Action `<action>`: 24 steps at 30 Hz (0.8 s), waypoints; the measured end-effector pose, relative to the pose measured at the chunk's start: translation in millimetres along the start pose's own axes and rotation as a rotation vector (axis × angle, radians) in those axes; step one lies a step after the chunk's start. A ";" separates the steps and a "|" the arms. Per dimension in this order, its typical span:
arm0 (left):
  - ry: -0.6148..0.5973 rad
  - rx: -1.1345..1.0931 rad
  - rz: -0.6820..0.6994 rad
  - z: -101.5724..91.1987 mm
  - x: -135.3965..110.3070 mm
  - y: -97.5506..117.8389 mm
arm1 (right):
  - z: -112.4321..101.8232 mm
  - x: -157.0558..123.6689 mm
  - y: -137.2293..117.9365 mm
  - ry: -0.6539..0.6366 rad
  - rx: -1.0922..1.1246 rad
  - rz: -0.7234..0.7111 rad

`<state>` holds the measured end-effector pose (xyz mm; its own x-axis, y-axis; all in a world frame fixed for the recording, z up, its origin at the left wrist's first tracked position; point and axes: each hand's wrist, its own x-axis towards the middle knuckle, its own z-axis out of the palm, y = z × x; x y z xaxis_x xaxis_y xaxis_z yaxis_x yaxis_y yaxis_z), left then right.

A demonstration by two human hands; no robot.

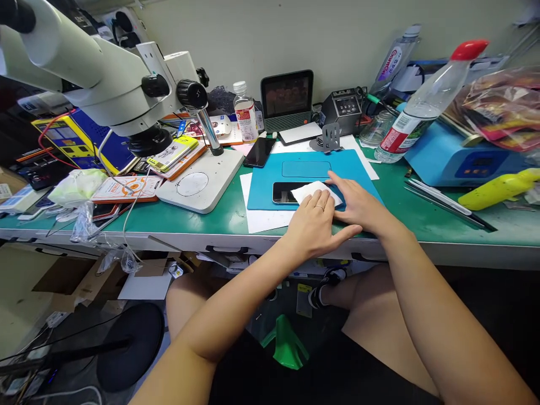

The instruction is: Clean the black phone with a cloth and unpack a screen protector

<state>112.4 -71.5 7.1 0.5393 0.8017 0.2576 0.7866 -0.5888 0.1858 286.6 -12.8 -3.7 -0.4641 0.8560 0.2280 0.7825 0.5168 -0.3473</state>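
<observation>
A phone [282, 193] with a dark screen lies flat on a blue work mat [265, 169]. Over its right part is a folded white wipe [301, 194]. The fingers of my left hand [314, 222], one with a ring, press together on this wipe against the screen, the thumb sticking out to the right. My right hand [358, 202] rests at the phone's right end, thumb and forefinger spread apart around it. The wipe and my hands hide that end, so any contact there is unclear.
A microscope [113, 84] on a white base [228, 174] stands left. Behind the mat are another phone [260, 152], a small bottle [246, 115] and a tablet [287, 95]. Rightward are a red-capped bottle [422, 109], tweezers [451, 205] and a yellow bottle [498, 188].
</observation>
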 end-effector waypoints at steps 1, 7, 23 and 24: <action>0.000 0.003 -0.007 0.4 0.0 0.9 | -0.5 -0.3 -0.8 -0.005 0.002 0.011; -0.058 -0.020 0.038 -11.6 -14.8 -14.1 | -2.1 -1.9 -4.3 0.001 -0.005 0.023; -0.093 -0.040 -0.208 -24.5 -43.7 -66.3 | -4.0 -2.1 -4.7 -0.016 -0.015 0.030; -0.094 -0.051 -0.236 -24.4 -37.4 -68.3 | -4.0 -1.7 -5.1 -0.017 -0.021 0.035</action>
<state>31.2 -63.8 7.9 0.3697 0.9222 0.1130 0.8793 -0.3866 0.2782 285.1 -17.0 1.4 -0.4428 0.8739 0.2006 0.8071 0.4859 -0.3353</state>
